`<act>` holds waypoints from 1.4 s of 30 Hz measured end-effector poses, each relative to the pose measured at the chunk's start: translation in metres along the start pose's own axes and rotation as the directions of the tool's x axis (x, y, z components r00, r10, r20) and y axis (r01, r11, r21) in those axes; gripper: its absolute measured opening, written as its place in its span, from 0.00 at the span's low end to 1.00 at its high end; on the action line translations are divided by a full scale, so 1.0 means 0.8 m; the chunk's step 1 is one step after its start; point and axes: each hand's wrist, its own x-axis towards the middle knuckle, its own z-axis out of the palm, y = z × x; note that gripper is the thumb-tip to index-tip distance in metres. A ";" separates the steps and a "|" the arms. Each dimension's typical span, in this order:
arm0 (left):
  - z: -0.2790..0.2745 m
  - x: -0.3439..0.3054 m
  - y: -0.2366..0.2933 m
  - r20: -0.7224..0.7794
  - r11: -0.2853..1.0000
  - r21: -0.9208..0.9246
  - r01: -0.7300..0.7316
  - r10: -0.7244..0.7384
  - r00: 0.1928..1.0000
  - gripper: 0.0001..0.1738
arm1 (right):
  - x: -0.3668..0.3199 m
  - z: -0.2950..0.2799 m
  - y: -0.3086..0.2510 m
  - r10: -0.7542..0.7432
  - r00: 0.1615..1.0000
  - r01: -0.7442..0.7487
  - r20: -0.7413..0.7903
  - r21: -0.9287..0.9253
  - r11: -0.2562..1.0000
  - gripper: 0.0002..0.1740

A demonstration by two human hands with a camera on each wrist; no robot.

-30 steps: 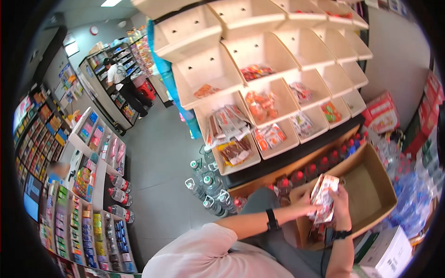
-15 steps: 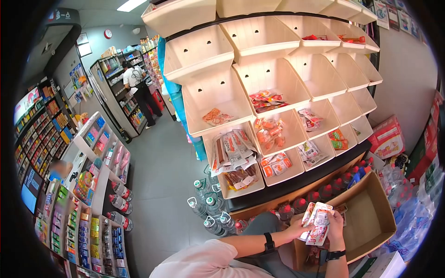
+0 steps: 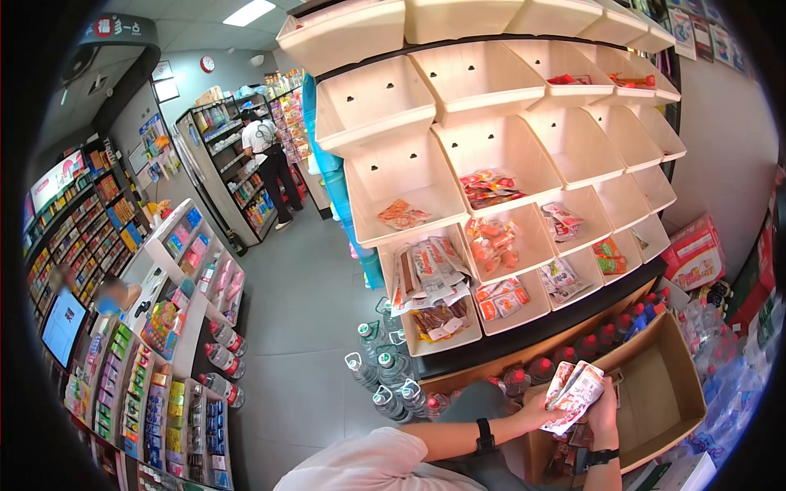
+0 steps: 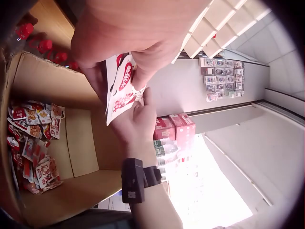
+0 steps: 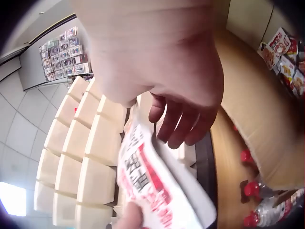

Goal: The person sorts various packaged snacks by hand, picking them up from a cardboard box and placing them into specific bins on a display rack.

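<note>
Several white-and-red snack packets (image 3: 575, 397) are held upright in a small loose stack over the cardboard box. My left hand (image 3: 536, 412) pinches them from the left side, its thumb against the front packet in the left wrist view. On the other side my right hand (image 3: 603, 409) grips the same packets, and its curled fingers (image 5: 176, 124) show behind them in the right wrist view. Below, the open cardboard box (image 3: 667, 397) has a pile of similar packets (image 4: 40, 162) at one end.
Tiered cream bins (image 3: 499, 184), some with snack packets, rise in front. Red-capped bottles (image 3: 540, 370) line the shelf base. Large water bottles (image 3: 393, 368) stand on the floor to the left. A red carton (image 3: 694, 252) sits at right; another person (image 3: 266, 155) stands far back.
The head view has shifted, so the bins appear lower and further right. Both hands keep hold of the packets, which were fanned out half a second ago and now overlap more closely.
</note>
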 end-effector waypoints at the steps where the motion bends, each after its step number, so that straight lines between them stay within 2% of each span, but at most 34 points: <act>1: -0.002 -0.003 0.003 0.008 1.000 -0.003 -0.010 0.010 1.000 0.27 | -0.003 -0.006 0.000 -0.048 0.999 0.047 -0.007 -0.086 0.995 0.27; 3: -0.007 -0.010 0.008 0.024 0.999 -0.049 -0.008 0.009 1.000 0.26 | -0.016 -0.020 -0.003 -0.027 1.000 0.026 -0.011 -0.139 0.990 0.30; 5: -0.010 -0.021 0.018 0.027 0.997 -0.071 -0.007 0.009 1.000 0.26 | -0.023 -0.029 0.005 0.017 0.995 -0.031 -0.099 -0.145 0.989 0.31; 6: -0.019 -0.019 0.002 0.029 0.998 -0.070 -0.003 0.005 1.000 0.26 | -0.027 -0.036 0.008 0.037 0.989 -0.059 -0.144 -0.151 0.987 0.32; 9: -0.030 -0.029 -0.005 0.010 0.983 -0.166 0.074 -0.074 0.997 0.27 | -0.035 -0.067 0.018 0.157 0.982 -0.180 -0.105 -0.266 0.947 0.35; 10: -0.032 -0.032 -0.004 -0.005 0.983 -0.175 0.049 -0.051 0.999 0.26 | -0.039 -0.058 0.018 0.151 0.976 -0.190 -0.158 -0.271 0.944 0.35; 13: -0.046 -0.036 -0.023 0.013 0.970 -0.240 0.032 -0.030 0.999 0.27 | -0.067 -0.014 0.001 0.171 0.976 -0.205 -0.137 -0.294 0.934 0.34; 14: -0.048 -0.040 -0.013 0.033 0.968 -0.247 0.048 -0.041 0.999 0.27 | -0.075 0.011 -0.002 0.145 0.973 -0.192 -0.179 -0.278 0.941 0.35; 17: -0.051 -0.044 -0.011 0.031 0.971 -0.229 0.063 -0.058 0.998 0.26 | -0.094 0.046 -0.013 0.182 0.975 -0.208 -0.126 -0.239 0.949 0.35; 18: -0.049 -0.046 -0.010 0.018 0.954 -0.300 0.020 -0.016 1.000 0.25 | -0.099 0.056 -0.015 0.177 0.976 -0.201 -0.123 -0.216 0.956 0.33; 21: -0.055 -0.047 0.004 0.067 0.969 -0.245 0.034 -0.018 0.998 0.26 | -0.111 0.073 -0.019 0.096 0.993 -0.115 -0.073 -0.325 0.939 0.32; 22: -0.056 -0.043 -0.010 0.068 0.970 -0.240 0.026 -0.009 0.998 0.29 | -0.115 0.096 -0.028 0.109 0.992 -0.121 -0.056 -0.332 0.935 0.28; 23: -0.030 -0.067 -0.021 -0.002 0.988 -0.128 -0.088 0.089 0.996 0.32 | -0.113 0.072 -0.023 0.119 0.989 -0.092 0.089 -0.262 0.961 0.26; 24: -0.043 -0.057 0.098 0.069 0.977 -0.209 0.030 -0.016 0.997 0.35 | -0.107 0.043 -0.021 0.111 0.966 -0.068 0.232 -0.185 0.980 0.25; 25: -0.044 -0.056 0.103 0.089 0.949 -0.317 0.003 0.027 0.996 0.35 | -0.112 0.126 -0.040 0.072 0.996 -0.050 0.053 -0.332 0.942 0.19; 26: -0.046 -0.050 0.100 0.057 0.972 -0.236 0.004 0.010 0.998 0.32 | -0.108 0.083 -0.035 0.093 0.992 -0.072 0.083 -0.226 0.971 0.18; 27: -0.049 -0.048 0.106 0.055 0.935 -0.355 0.002 0.019 0.998 0.28 | -0.113 0.102 -0.034 0.037 0.989 -0.085 -0.144 -0.344 0.935 0.19; 28: -0.046 -0.047 0.109 0.005 0.958 -0.266 -0.104 0.109 0.994 0.25 | -0.121 0.148 -0.055 0.052 0.980 -0.108 -0.193 -0.293 0.950 0.21; 29: -0.052 -0.049 0.115 -0.005 0.986 -0.157 -0.062 0.062 0.998 0.23 | -0.108 0.118 -0.059 0.058 0.998 -0.068 -0.038 -0.398 0.915 0.21; 30: -0.055 -0.048 0.120 -0.016 0.989 -0.129 -0.068 0.067 0.998 0.23 | -0.105 0.107 -0.062 0.064 0.998 -0.047 0.030 -0.398 0.916 0.21; 33: -0.056 -0.064 0.163 -0.108 0.988 -0.109 -0.114 0.102 0.989 0.23 | -0.092 0.073 -0.066 0.069 0.997 -0.068 -0.018 -0.503 0.862 0.23; 35: -0.066 -0.072 0.191 -0.160 0.981 -0.060 -0.185 0.174 0.972 0.23 | -0.083 0.045 -0.059 0.023 0.993 -0.083 -0.117 -0.541 0.837 0.21; 37: -0.069 -0.083 0.241 -0.190 0.964 0.032 -0.264 0.265 0.945 0.24 | -0.076 0.008 -0.049 -0.021 0.983 -0.075 -0.183 -0.504 0.860 0.20; 39: -0.071 -0.097 0.302 -0.269 0.924 0.182 -0.336 0.376 0.887 0.22 | -0.076 -0.034 -0.033 -0.055 0.971 -0.040 -0.231 -0.386 0.922 0.20; 41: -0.090 -0.105 0.353 -0.329 0.853 0.375 -0.363 0.488 0.808 0.20 | -0.079 -0.080 -0.010 -0.037 0.938 -0.031 -0.345 -0.188 0.982 0.16; 42: -0.085 -0.112 0.391 -0.389 0.800 0.497 -0.337 0.552 0.737 0.20 | -0.070 -0.092 -0.009 -0.068 0.944 -0.020 -0.323 -0.263 0.965 0.15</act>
